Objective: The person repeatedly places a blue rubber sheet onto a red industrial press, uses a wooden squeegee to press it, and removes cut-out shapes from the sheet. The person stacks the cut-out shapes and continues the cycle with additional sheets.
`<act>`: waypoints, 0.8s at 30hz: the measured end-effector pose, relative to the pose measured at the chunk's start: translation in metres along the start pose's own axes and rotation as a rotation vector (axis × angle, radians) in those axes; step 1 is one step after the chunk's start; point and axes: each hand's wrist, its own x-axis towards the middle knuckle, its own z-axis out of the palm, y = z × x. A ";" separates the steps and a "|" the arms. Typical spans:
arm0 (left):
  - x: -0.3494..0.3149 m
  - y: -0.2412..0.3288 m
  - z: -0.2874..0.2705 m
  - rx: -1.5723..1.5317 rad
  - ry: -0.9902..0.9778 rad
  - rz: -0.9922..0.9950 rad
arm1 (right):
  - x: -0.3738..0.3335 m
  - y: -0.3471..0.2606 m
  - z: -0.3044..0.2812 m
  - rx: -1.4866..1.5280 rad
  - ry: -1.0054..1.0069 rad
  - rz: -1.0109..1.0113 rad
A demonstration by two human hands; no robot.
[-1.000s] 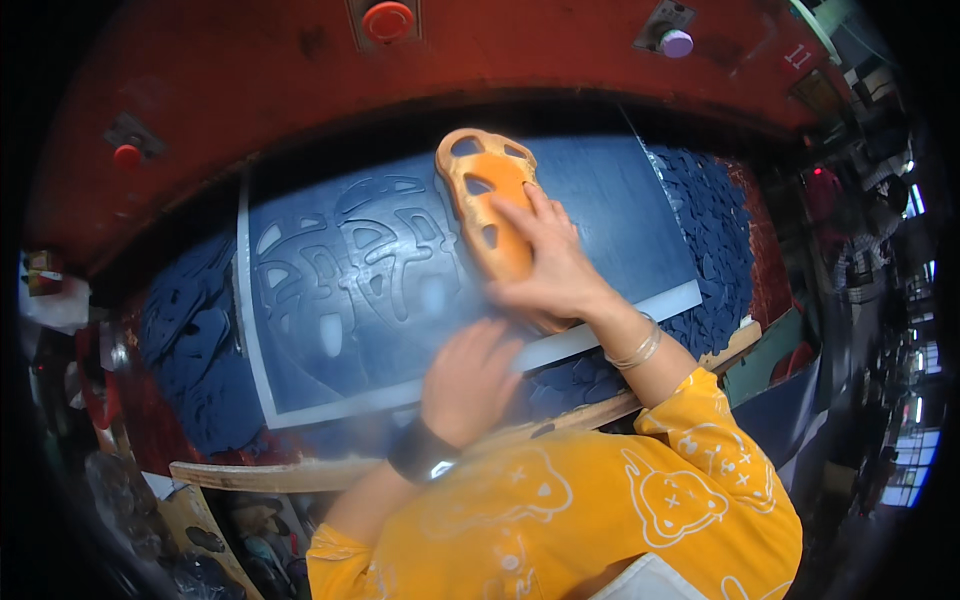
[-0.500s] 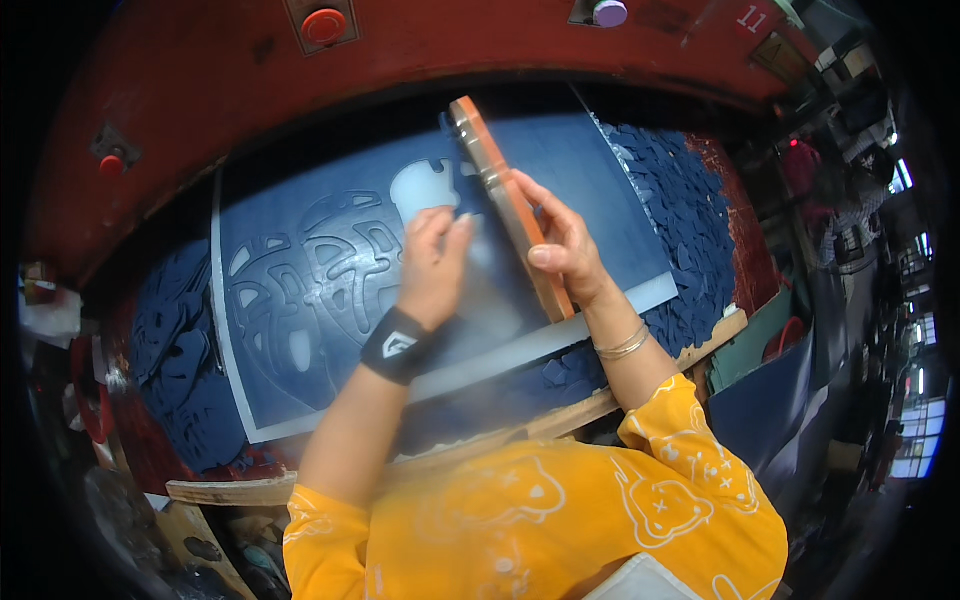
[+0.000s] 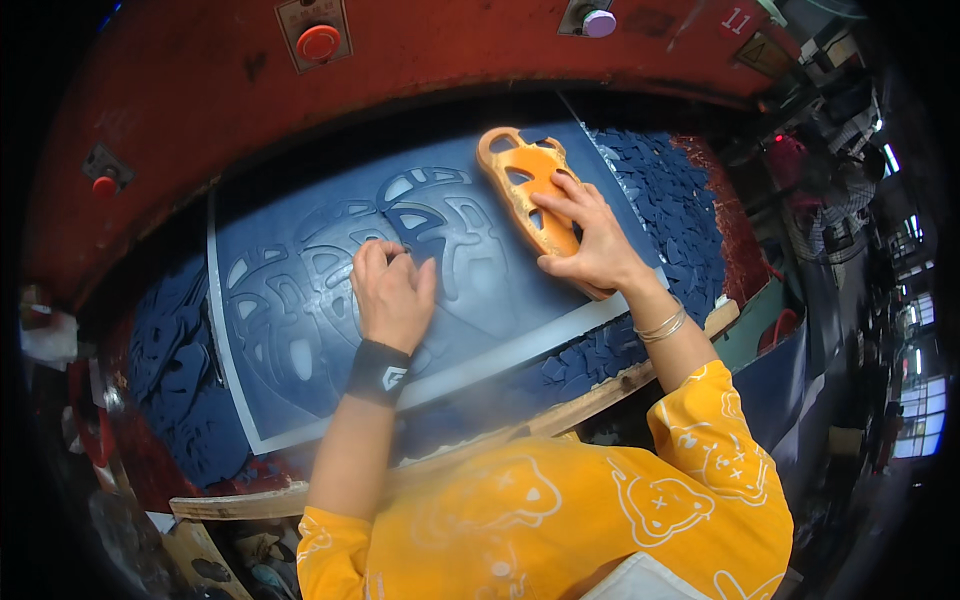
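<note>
Right hand (image 3: 592, 240) spread, gripping die (image 3: 535, 178); left hand (image 3: 392, 302) half-curled over sheet (image 3: 505, 312), hold unclear. Likely die placing; next needs alignment.

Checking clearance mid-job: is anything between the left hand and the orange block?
Nothing visible stands between the left hand and the orange block; only the blue sheet with its cut shapes lies there. The right hand touches the block.

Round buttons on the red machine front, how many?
3: lower red button at left, upper red button left of centre, pale purple button right of centre. Others may be hidden.
</note>
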 end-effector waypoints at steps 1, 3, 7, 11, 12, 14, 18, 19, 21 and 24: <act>0.000 0.000 -0.001 -0.017 0.002 -0.002 | 0.000 0.000 0.004 -0.068 -0.002 0.004; 0.000 -0.002 -0.002 -0.037 0.000 -0.007 | -0.001 -0.002 0.013 -0.205 -0.019 0.028; -0.001 -0.003 -0.006 -0.051 -0.031 -0.002 | -0.001 0.000 0.010 -0.202 -0.053 0.008; -0.001 0.000 -0.010 -0.055 -0.043 0.027 | 0.030 0.006 0.002 -0.300 0.131 -0.046; -0.001 0.002 -0.010 -0.051 -0.049 0.006 | 0.044 0.008 0.005 -0.317 0.134 -0.092; -0.003 0.005 -0.014 -0.047 -0.022 0.062 | 0.070 0.013 0.014 -0.365 0.073 -0.133; -0.027 0.009 -0.045 -0.091 0.007 0.068 | 0.059 0.021 0.004 -0.341 -0.088 -0.152; -0.038 0.011 -0.056 -0.072 0.022 0.056 | 0.034 0.022 -0.011 -0.305 -0.099 -0.201; -0.071 0.014 -0.081 -0.319 0.015 -0.093 | -0.026 0.013 -0.042 -0.224 -0.218 -0.201; -0.132 0.032 -0.096 -0.500 -0.073 -0.181 | -0.101 -0.002 -0.097 0.155 -0.626 0.124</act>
